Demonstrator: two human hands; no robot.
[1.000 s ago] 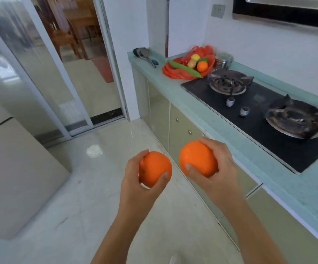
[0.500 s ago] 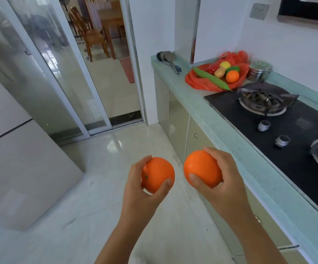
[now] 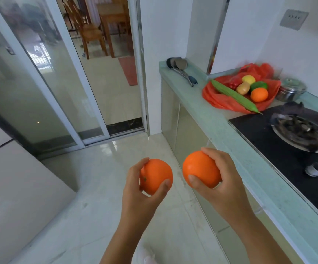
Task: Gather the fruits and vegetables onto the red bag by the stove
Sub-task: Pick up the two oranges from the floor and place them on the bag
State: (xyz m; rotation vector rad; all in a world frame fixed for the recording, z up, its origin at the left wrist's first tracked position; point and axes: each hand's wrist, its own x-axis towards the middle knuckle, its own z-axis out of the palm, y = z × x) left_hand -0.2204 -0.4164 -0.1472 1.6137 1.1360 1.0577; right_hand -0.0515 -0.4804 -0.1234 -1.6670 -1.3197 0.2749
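My left hand (image 3: 139, 195) grips an orange (image 3: 157, 175) and my right hand (image 3: 221, 180) grips a second orange (image 3: 200, 168), both held over the floor beside the counter. Far ahead on the pale green counter (image 3: 202, 103) lies the red bag (image 3: 217, 98), left of the stove (image 3: 287, 141). On the bag rest a long green gourd (image 3: 232, 95), a small orange (image 3: 259, 94), a green fruit (image 3: 259, 85), a brownish fruit (image 3: 243, 87), a yellow fruit (image 3: 248, 79) and small red fruits (image 3: 231, 85).
A steel lidded pot (image 3: 292, 89) stands behind the bag. Ladles (image 3: 181, 70) lie at the counter's far end. Cabinet doors (image 3: 188, 134) run below the counter. A sliding glass door (image 3: 45, 77) is on the left, with a grey appliance (image 3: 11, 187) near left.
The view has moved forward along the counter, so the red bag and stove appear closer and further right. Both hands still hold their oranges in the same pose.
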